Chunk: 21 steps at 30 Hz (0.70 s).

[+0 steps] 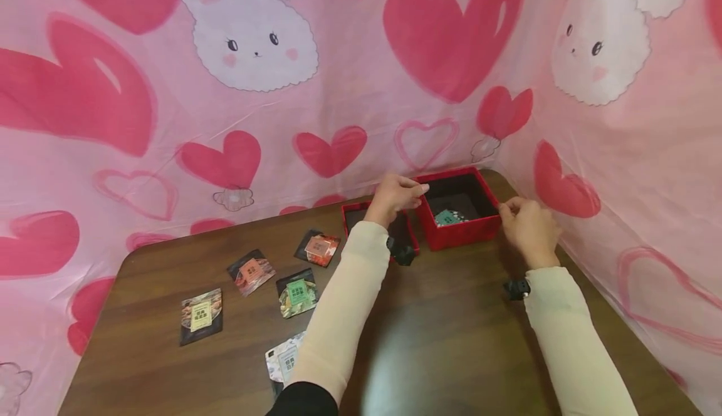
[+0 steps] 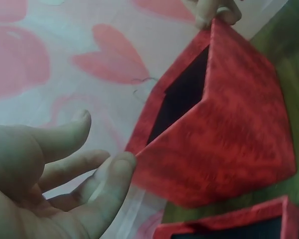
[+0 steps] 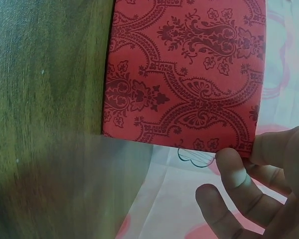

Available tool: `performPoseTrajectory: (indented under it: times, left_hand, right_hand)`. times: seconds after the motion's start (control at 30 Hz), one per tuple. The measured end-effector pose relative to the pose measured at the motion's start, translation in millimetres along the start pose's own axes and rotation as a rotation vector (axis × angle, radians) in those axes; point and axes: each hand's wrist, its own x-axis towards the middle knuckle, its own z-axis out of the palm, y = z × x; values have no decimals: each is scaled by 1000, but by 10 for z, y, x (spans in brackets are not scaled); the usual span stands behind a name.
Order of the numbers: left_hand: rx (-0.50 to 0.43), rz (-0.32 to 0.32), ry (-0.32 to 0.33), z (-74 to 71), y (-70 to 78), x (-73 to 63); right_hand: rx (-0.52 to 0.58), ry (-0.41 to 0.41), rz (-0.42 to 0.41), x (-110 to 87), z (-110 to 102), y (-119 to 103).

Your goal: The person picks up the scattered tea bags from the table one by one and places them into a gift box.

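An uncovered red box with a dark inside stands at the back right of the table. A packet with a teal label lies in it. My right hand pinches the box's near right corner between thumb and fingers; the right wrist view has its patterned red side. At the box's left rim is my left hand. One fingertip meets the edge in the left wrist view, while the thumb stands raised apart. Beside the box lies a shallow red lid, partly hidden behind my left arm.
Left of my left arm, several packets lie spread on the brown table: yellow-labelled, two red-labelled, green-labelled, and a pale one half behind my sleeve. A pink curtain with hearts hangs behind and to the right.
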Motion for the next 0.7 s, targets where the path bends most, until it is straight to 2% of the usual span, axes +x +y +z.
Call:
performPoseTrajectory:
  times: [0.27, 0.47, 0.7]
  left_hand:
    - [-2, 11, -67, -288, 139, -60]
    - [19, 0, -63, -517, 98, -121]
    - [68, 3, -18, -848, 56, -237]
  right_hand:
    - [-2, 5, 2, 45, -92, 24]
    - [-2, -23, 7, 31, -76, 22]
    - [-1, -19, -9, 12, -42, -6]
